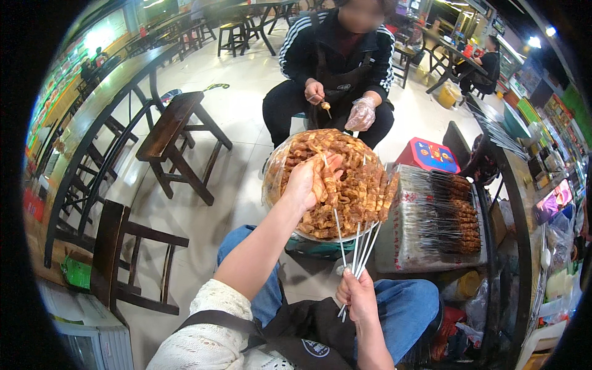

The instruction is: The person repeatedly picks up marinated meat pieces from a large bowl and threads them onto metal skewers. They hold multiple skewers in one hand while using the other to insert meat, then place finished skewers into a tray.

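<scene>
A large basin of marinated meat (342, 217), lined with a clear plastic bag (273, 185), stands before my knees. My left hand (314, 180), wet with marinade, is over the meat. Its fingers are curled loosely about the upper meat of one metal skewer (338, 226). My right hand (356, 293) grips the lower ends of several metal skewers, that one among them. Their loaded upper parts (381, 196) lean over the basin's right side, with meat pieces threaded close together. Part of the left palm is hidden behind the meat.
Right of the basin, finished meat skewers (458, 212) lie in rows on a white box (393, 249). A red box (428, 155) is behind them. Opposite sits a person (337, 69) holding a skewer, one hand in a plastic glove. Wooden stools (171, 125) stand left.
</scene>
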Demonstrator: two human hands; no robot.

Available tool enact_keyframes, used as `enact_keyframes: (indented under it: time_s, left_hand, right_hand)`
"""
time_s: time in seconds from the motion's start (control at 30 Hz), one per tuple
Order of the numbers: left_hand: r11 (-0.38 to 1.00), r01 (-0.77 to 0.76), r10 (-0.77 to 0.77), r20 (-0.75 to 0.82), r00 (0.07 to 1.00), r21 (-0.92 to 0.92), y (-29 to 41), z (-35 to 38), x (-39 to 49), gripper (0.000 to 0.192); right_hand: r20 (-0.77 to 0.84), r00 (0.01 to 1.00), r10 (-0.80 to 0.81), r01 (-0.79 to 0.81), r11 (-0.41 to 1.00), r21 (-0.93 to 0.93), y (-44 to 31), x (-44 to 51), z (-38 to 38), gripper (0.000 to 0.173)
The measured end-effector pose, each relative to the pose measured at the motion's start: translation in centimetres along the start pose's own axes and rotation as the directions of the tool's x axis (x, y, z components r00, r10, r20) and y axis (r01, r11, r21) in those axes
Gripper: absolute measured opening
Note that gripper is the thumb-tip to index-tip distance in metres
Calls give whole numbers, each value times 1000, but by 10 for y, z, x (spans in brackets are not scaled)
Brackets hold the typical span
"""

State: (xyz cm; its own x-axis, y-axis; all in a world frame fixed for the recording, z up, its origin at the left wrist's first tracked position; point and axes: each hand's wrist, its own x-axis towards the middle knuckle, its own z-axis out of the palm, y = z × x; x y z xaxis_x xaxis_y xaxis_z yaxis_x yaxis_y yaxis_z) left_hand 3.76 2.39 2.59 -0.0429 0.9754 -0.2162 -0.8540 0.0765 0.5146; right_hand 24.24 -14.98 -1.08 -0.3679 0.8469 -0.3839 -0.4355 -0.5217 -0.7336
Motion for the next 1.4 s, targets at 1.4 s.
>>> enact_keyframes:
  time_s: [1.4]
  left_hand:
    - [966, -45, 58, -47, 997, 253, 13, 3, -3, 22]
  right_hand:
    - [-44, 999, 17, -20, 997, -77, 3, -2, -8, 12]
